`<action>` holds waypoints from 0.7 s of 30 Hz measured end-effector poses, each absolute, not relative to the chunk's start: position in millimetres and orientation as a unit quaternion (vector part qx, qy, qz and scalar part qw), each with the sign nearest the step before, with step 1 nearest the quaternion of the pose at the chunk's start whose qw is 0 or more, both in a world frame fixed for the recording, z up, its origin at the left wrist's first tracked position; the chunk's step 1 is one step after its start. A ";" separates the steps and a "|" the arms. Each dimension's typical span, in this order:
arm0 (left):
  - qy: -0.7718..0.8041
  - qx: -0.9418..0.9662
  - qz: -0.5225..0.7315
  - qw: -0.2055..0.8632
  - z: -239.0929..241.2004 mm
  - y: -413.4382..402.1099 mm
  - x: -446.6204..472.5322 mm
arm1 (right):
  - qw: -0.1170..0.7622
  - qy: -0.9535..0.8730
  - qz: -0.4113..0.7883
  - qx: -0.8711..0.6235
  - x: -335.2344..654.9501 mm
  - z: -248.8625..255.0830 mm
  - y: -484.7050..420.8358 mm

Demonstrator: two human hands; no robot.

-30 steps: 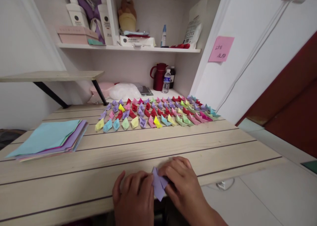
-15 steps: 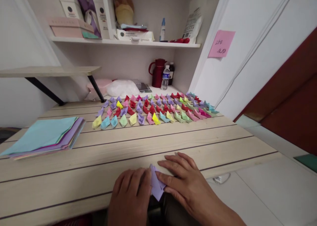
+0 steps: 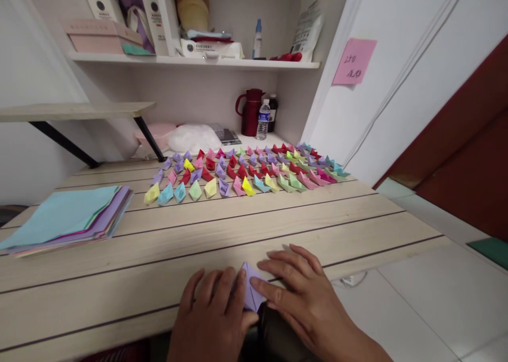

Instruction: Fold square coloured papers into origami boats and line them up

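two hands press a small folded purple paper [image 3: 251, 290] flat at the near edge of a pale wooden table [image 3: 278, 219]. the left hand [image 3: 214, 314] and right hand [image 3: 305, 298] lie open, fingers spread, touching the paper. rows of small coloured paper boats [image 3: 246, 171] sit farther back; a stack of coloured paper sheets [image 3: 67, 219] lies at left.

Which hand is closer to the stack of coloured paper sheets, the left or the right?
The left hand. It lies right of the stack of paper sheets, near the table edge; the right hand is farther right, beyond the purple folded paper.
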State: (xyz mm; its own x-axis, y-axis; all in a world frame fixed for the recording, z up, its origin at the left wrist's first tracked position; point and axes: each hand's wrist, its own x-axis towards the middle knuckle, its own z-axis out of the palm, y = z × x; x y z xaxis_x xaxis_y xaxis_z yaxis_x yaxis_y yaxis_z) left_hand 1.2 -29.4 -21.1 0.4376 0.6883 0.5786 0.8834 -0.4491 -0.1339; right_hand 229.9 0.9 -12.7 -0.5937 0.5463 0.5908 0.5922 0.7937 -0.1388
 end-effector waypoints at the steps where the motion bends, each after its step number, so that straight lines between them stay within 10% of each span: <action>1: -0.487 -0.817 -0.228 0.206 -21.0 -29.6 3.2 | 0.306 -0.893 -0.039 -0.328 228.6 -11.9 1.1; 21: -0.569 -0.783 -0.216 0.126 -26.1 -37.7 14.3 | 0.356 -0.830 0.072 -0.424 206.3 -5.0 13.2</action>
State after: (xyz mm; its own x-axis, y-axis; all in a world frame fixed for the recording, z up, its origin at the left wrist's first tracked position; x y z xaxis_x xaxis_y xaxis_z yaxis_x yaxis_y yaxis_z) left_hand 14.3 -37.7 -26.1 0.2589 0.8367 0.4826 0.9459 -0.3207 0.0485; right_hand 206.3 13.2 -5.0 -0.3870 0.7544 0.5301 0.6523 0.6304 -0.4209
